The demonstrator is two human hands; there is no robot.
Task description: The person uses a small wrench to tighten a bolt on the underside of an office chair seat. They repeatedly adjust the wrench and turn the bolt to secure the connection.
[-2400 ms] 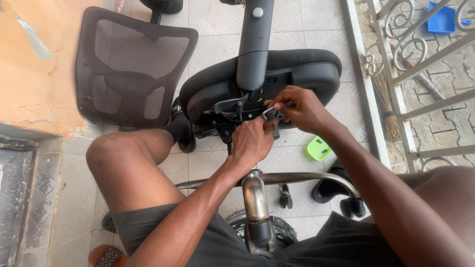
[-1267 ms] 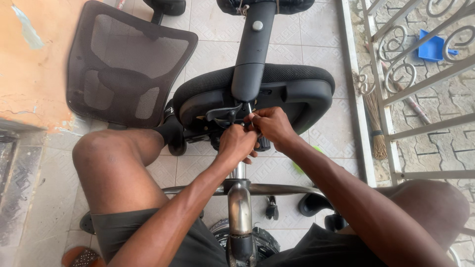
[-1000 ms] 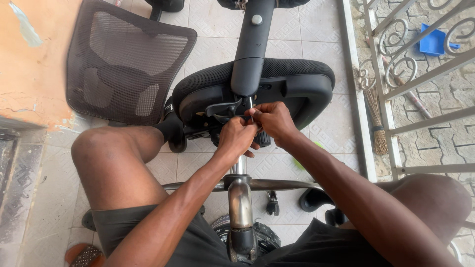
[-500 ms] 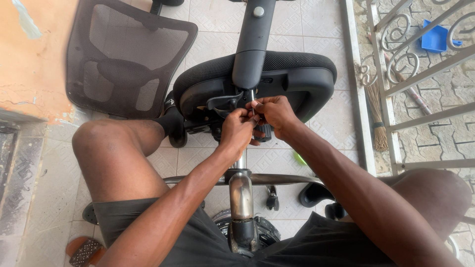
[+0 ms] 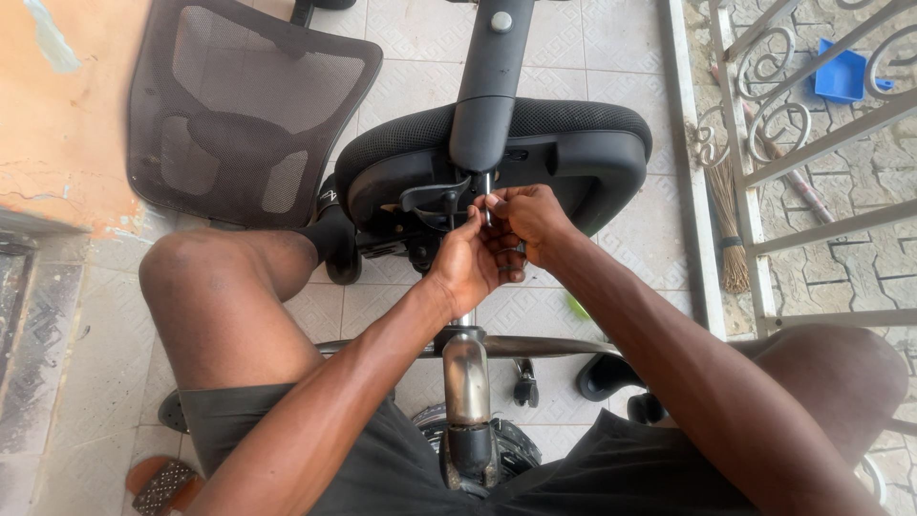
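An upturned black office chair seat [image 5: 573, 153] lies on the tiled floor, its underside mechanism [image 5: 425, 205] facing me. My left hand [image 5: 465, 263] and my right hand [image 5: 530, 222] meet at the mechanism, fingertips pinched around a small metal pin or bolt [image 5: 487, 196] that stands up by the black armrest post [image 5: 487, 86]. The chrome gas cylinder [image 5: 467, 377] rises between my thighs. What lies under my fingers is hidden.
A detached black mesh backrest [image 5: 239, 105] lies at the upper left. Chair base legs with castor wheels [image 5: 523, 380] rest by my lap. A green object [image 5: 576, 306] peeks out under my right forearm. A metal railing [image 5: 812, 143], a broom [image 5: 731, 229] and a blue dustpan [image 5: 845, 72] stand at the right.
Both hands have stayed together at the seat mechanism, shifting slightly as the fingers work the small metal part. The view has tilted down and nearer since the earliest frame.
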